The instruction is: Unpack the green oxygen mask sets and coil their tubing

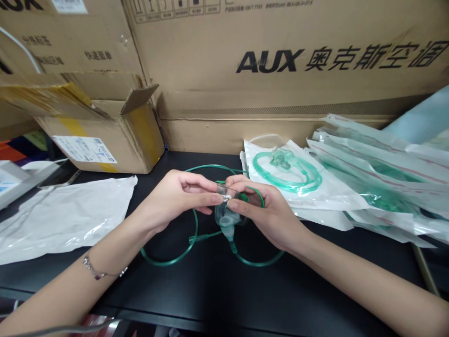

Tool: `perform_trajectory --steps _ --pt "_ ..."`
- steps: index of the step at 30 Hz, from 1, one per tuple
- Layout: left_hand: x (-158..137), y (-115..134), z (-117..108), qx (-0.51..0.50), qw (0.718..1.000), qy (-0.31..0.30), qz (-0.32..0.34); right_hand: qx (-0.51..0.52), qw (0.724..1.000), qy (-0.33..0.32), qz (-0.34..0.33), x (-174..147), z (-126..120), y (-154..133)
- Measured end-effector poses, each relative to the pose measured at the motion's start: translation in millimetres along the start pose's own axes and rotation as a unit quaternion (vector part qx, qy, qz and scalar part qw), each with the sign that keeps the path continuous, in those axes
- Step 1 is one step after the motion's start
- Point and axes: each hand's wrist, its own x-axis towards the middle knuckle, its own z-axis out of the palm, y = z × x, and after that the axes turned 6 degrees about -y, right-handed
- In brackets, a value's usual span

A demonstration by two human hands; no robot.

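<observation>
One clear mask (228, 220) is held over the black table (217, 295), its spout facing the person. The left hand (189, 194) pinches its top edge between thumb and fingers, almost closed; the right hand (263, 206) grips the other side likewise, thumbs nearly meeting at a small metal clip (227, 198). Green tube (164, 263) loops around beneath. Rightward lie stacked packets (372, 161); leftward, a white packet (80, 215) before a carton (128, 145).
</observation>
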Motion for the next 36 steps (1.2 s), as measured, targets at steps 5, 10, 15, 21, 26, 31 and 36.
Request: perform_trajectory --steps 5,10,15,21,26,31,36 --pt "0 -1 0 0.014 1.000 0.005 0.026 0.011 1.000 0.019 0.007 1 0 -1" --pt "2 -4 1 0.037 0.999 -0.018 0.030 -0.004 0.997 0.057 0.042 2 2 -2" --pt "6 -3 -4 0.044 0.998 0.012 0.042 -0.022 0.996 0.035 0.081 4 -3 -14" --pt "10 2 -17 0.020 0.996 0.044 0.081 -0.017 0.992 0.024 0.125 7 -17 -26" --pt "12 -1 -19 -0.007 0.996 0.030 0.086 -0.069 0.990 -0.010 0.121 8 -20 -28" --pt "14 -3 -22 -0.039 0.993 0.020 0.108 -0.164 0.982 0.028 0.089 10 -28 -28" --pt "17 -7 -21 -0.064 0.993 0.015 0.102 -0.288 0.953 0.095 0.007 11 -36 -30"
